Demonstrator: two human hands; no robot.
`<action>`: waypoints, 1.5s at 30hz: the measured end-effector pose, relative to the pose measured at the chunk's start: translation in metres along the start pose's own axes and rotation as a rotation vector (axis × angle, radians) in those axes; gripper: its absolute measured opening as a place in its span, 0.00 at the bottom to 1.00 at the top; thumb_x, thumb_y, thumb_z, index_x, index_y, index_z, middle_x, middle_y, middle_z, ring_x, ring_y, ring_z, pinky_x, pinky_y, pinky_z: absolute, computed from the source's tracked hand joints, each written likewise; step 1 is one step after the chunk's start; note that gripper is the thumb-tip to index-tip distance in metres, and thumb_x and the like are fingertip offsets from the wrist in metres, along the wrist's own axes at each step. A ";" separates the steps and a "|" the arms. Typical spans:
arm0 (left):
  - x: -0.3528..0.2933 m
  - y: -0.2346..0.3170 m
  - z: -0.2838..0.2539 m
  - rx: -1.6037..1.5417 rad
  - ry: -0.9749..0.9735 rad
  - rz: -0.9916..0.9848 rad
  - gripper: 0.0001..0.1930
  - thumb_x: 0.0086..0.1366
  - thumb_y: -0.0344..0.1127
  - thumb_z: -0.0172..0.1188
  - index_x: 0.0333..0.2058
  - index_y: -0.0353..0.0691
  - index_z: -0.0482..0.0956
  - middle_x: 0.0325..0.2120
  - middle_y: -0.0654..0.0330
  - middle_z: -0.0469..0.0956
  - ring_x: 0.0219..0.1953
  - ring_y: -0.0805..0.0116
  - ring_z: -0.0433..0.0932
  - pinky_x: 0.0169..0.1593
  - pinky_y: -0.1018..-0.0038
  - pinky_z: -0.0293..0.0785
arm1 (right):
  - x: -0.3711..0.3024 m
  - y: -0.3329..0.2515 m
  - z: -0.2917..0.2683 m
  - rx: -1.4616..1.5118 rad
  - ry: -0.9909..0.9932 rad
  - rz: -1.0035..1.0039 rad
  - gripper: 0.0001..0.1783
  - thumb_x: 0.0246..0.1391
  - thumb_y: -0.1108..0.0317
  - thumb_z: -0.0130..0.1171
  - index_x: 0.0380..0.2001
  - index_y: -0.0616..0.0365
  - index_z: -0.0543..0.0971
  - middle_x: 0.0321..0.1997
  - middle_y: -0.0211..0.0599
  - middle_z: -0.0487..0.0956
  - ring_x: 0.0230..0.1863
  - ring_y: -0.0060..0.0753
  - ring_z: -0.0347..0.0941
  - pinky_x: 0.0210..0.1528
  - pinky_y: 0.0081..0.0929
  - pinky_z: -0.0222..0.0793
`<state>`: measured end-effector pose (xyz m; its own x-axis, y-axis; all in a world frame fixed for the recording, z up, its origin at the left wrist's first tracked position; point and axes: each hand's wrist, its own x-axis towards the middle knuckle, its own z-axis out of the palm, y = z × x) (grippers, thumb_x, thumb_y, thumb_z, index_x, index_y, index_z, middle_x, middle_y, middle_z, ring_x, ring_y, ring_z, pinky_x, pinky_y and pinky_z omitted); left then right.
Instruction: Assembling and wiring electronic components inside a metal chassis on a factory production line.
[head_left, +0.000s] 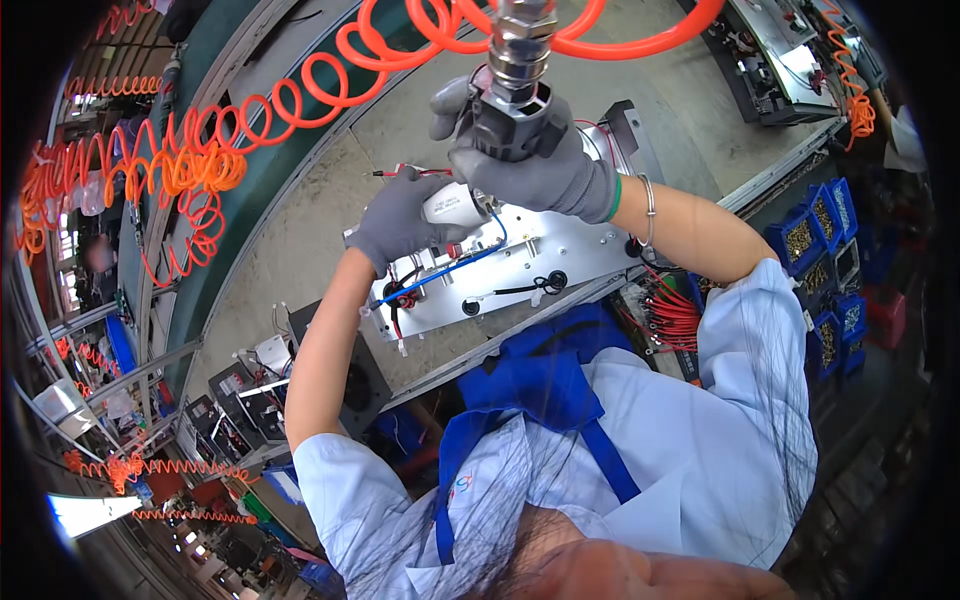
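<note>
My right hand (pixel 545 165), in a grey glove, is wrapped round an air screwdriver (pixel 510 120) with a dark body and a metal hose fitting on top. It stands upright over a silvery metal plate (pixel 580 262); its lower end is mostly hidden by my fingers. Also gloved, my left hand (pixel 398 218) grips a white cylindrical part (pixel 453 207) lying on its side on the plate, close to the screwdriver. A blue wire (pixel 450 268) runs across the plate beneath my left hand. Black cables (pixel 530 288) and small terminals sit on the plate too.
An orange coiled air hose (pixel 365 55) hangs across the upper view to the screwdriver. Blue bins of small fasteners (pixel 812 240) stand at the right, near my elbow. A bundle of red wires (pixel 672 312) hangs by the bench edge. Another metal-and-black assembly (pixel 780 60) is at far right.
</note>
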<state>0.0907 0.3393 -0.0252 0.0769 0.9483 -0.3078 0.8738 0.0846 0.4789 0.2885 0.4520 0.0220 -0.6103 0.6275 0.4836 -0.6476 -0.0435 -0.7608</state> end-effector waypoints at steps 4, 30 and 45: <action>0.002 -0.004 0.000 -0.026 0.021 0.005 0.41 0.40 0.56 0.74 0.55 0.48 0.75 0.45 0.48 0.73 0.51 0.50 0.72 0.54 0.60 0.70 | 0.003 0.008 -0.008 -0.133 -0.062 -0.042 0.26 0.48 0.78 0.61 0.52 0.66 0.69 0.44 0.36 0.78 0.42 0.22 0.76 0.47 0.23 0.77; -0.002 -0.014 0.002 -0.147 -0.019 0.030 0.40 0.42 0.49 0.74 0.55 0.43 0.73 0.46 0.52 0.75 0.52 0.52 0.70 0.56 0.62 0.68 | 0.006 0.024 -0.005 -0.244 0.011 0.018 0.26 0.43 0.71 0.66 0.48 0.61 0.73 0.41 0.35 0.80 0.38 0.23 0.77 0.43 0.24 0.74; -0.008 -0.009 0.013 -0.157 0.090 -0.052 0.41 0.39 0.56 0.74 0.53 0.45 0.76 0.43 0.51 0.76 0.49 0.53 0.72 0.54 0.62 0.69 | 0.014 0.019 0.000 -0.161 0.024 0.044 0.22 0.49 0.82 0.58 0.50 0.64 0.74 0.41 0.32 0.78 0.36 0.14 0.74 0.39 0.16 0.72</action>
<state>0.0884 0.3274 -0.0374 -0.0160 0.9644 -0.2640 0.7893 0.1743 0.5888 0.2680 0.4598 0.0139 -0.6242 0.6458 0.4396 -0.5380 0.0527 -0.8413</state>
